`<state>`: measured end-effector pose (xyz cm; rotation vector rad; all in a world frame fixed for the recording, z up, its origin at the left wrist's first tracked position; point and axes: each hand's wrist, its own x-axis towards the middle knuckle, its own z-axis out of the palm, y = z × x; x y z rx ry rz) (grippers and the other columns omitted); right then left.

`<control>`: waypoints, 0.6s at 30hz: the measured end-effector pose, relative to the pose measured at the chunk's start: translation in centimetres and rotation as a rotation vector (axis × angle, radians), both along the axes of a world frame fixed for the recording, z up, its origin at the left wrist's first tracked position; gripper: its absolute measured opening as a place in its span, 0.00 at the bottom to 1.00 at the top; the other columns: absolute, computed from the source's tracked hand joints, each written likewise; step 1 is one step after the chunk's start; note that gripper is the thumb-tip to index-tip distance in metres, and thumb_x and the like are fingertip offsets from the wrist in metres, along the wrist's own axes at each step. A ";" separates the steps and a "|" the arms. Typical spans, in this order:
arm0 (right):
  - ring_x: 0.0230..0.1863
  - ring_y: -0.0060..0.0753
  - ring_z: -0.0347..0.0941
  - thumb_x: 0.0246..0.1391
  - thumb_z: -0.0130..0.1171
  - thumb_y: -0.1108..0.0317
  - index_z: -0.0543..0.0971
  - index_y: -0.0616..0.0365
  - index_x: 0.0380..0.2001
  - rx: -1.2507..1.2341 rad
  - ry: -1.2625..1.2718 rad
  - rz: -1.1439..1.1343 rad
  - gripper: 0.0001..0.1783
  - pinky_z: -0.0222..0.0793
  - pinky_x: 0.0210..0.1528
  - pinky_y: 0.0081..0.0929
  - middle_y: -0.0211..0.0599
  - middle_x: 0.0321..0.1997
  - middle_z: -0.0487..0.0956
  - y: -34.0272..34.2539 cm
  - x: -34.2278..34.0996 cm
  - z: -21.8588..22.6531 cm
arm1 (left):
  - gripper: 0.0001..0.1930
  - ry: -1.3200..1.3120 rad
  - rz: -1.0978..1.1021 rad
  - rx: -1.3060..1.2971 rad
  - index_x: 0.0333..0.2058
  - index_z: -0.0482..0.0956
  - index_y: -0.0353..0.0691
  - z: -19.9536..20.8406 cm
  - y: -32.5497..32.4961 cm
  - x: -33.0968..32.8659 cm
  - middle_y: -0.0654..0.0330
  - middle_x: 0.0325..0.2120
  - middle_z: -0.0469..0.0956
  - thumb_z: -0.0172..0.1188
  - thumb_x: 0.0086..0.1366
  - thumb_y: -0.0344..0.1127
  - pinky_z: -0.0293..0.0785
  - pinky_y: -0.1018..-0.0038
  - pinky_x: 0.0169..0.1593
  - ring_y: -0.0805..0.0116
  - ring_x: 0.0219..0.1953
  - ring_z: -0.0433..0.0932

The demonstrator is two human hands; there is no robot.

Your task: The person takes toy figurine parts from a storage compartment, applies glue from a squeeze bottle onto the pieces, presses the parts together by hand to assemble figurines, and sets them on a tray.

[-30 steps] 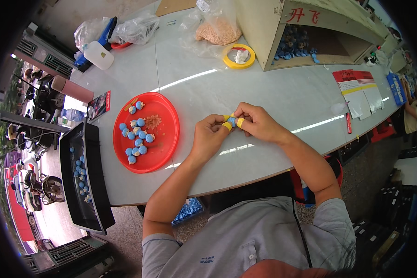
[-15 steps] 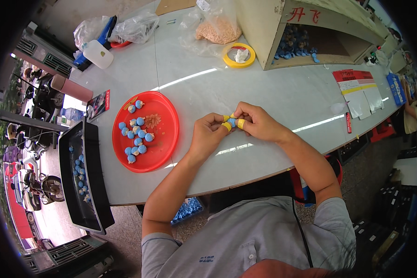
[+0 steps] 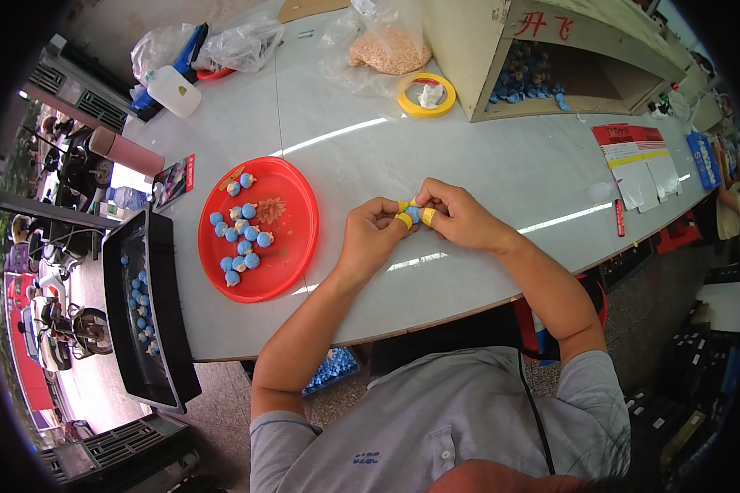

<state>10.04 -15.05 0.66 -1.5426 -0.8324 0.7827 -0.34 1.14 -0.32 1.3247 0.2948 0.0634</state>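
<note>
Between my two hands, above the grey table (image 3: 345, 304), is a small blue piece (image 3: 413, 214), mostly covered by fingers. My left hand (image 3: 372, 232) pinches it from the left, and my right hand (image 3: 452, 215) pinches it from the right. Yellow tape wraps the thumb and fingertips on both hands. To the left of them lies a red round plate (image 3: 292, 263) carrying several small blue-and-cream balls (image 3: 244, 246). The exact form of the held piece cannot be made out.
A black tray (image 3: 173, 329) with more blue balls stands at the table's left edge, near a pink bottle (image 3: 127, 152). Farther back are a white jug (image 3: 174, 92), a bag of beige pieces (image 3: 390, 51), a yellow tape roll (image 3: 448, 105) and an open wooden cabinet (image 3: 469, 57). Papers (image 3: 633, 164) lie right.
Both hands stay together with the blue piece between them; the fingers shift only slightly. The whole view has moved a little.
</note>
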 end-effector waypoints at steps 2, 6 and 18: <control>0.25 0.11 0.62 0.58 0.48 0.81 0.69 0.60 0.37 0.038 -0.011 -0.010 0.06 0.60 0.25 0.13 0.27 0.30 0.72 0.1 -0.1 -0.1 | 0.08 0.046 -0.013 0.026 0.40 0.73 0.24 0.3 0.1 0.1 0.49 0.38 0.79 0.54 0.64 0.22 0.81 0.77 0.44 0.65 0.39 0.82; 0.25 0.11 0.64 0.57 0.48 0.81 0.70 0.60 0.37 0.037 0.043 -0.025 0.06 0.62 0.24 0.13 0.28 0.30 0.73 0.1 0.0 0.1 | 0.08 0.071 -0.021 0.010 0.41 0.73 0.25 1.1 0.2 0.2 0.49 0.38 0.79 0.54 0.63 0.23 0.81 0.77 0.44 0.65 0.38 0.82; 0.26 0.13 0.67 0.57 0.48 0.80 0.71 0.63 0.38 -0.029 0.136 -0.025 0.06 0.66 0.25 0.13 0.31 0.33 0.75 0.0 0.4 0.1 | 0.10 0.084 -0.054 -0.036 0.42 0.73 0.23 1.5 0.6 0.2 0.50 0.37 0.79 0.56 0.64 0.25 0.80 0.80 0.41 0.67 0.38 0.82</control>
